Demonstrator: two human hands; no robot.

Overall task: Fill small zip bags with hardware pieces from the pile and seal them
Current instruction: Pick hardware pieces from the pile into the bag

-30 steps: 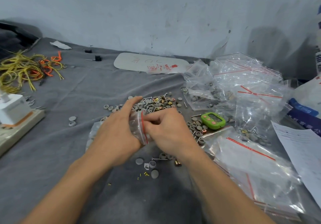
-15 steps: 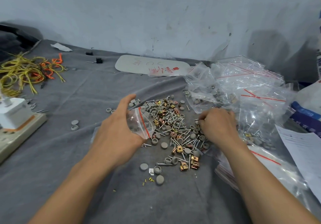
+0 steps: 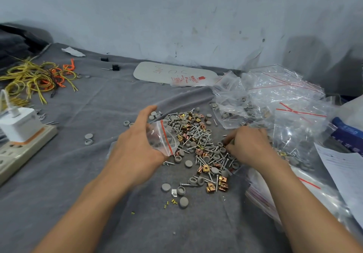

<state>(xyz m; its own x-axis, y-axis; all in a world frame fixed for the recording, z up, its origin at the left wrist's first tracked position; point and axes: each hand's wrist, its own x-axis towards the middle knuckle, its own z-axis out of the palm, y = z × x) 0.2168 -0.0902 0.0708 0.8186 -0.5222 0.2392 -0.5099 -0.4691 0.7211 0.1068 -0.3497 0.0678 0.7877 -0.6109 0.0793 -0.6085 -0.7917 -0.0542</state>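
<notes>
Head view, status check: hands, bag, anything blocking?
Left hand holds zip bag beside hardware pile. Right hand curled into pile, grasp unclear. Nothing blocking the bag.

- Bag [image 3: 163, 137]: small, clear, with a red zip strip. I hold it in my left hand [image 3: 135, 150], just left of the pile, with the strip edge turned toward the pile.
- Pile [image 3: 196, 141]: grey round caps, silver screws and brass-coloured clips, spread loose in the middle, with strays trailing nearer.
- Filled bags [image 3: 275, 99]: a crumpled clear heap at the far right, with hardware inside.
- Flat bags [image 3: 261, 194]: stacked at the near right.
</notes>
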